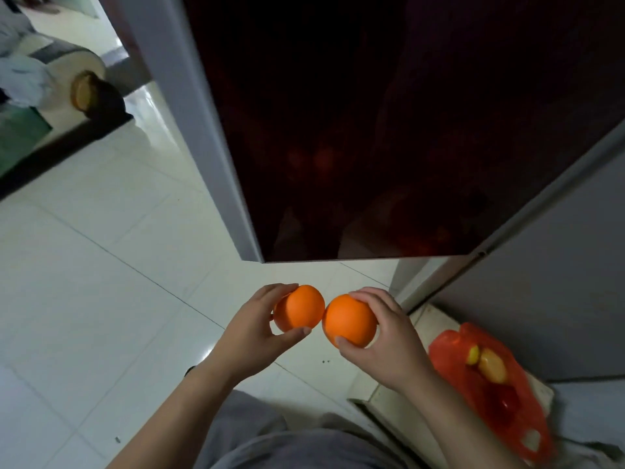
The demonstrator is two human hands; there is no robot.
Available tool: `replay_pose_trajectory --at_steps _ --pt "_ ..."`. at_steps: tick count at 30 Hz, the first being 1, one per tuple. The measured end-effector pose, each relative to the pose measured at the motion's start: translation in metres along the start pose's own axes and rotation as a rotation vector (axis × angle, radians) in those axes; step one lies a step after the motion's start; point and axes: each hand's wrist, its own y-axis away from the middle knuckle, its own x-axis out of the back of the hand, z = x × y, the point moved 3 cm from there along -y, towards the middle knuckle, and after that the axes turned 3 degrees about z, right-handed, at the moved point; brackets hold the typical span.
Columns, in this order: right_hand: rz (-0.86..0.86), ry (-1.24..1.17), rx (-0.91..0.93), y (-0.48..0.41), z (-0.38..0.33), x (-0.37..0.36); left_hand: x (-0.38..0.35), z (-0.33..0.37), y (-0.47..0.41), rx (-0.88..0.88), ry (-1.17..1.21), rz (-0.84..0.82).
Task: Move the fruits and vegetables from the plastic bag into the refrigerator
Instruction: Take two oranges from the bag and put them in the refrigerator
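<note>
My left hand (252, 336) grips one orange (301, 308) between thumb and fingers. My right hand (389, 340) grips a second orange (350, 321). The two fruits touch side by side, low in front of the refrigerator, whose dark glossy door (372, 130) is closed and fills the upper middle. A red plastic bag (490, 384) lies open at the lower right on a pale surface. Inside it I see a yellowish fruit (492, 365) and a dark red item.
White tiled floor (101, 282) spreads to the left. A grey wall panel (558, 282) stands at the right beside the refrigerator. A sofa end with a round bolster (81, 86) sits at the upper left.
</note>
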Motion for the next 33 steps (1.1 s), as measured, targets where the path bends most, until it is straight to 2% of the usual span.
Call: replay_pose_trajectory --at_steps 10,15,24,33 --pt "-0.076 -0.060 0.081 -0.126 -0.172 -0.182 0.204 -0.179 -0.044 0.059 0.037 0.112" --pt "-0.105 0.038 0.156 -0.197 -0.243 -0.248 0.287 -0.241 -0.080 0.118 0.043 0.195" --pt "-0.046 0.079 0.132 -0.286 -0.296 -0.284 0.354 -0.290 -0.148 0.093 0.078 0.145" --pt "0.094 0.061 0.030 -0.410 -0.287 -0.276 0.381 -0.293 -0.295 -0.035 -0.005 0.087"
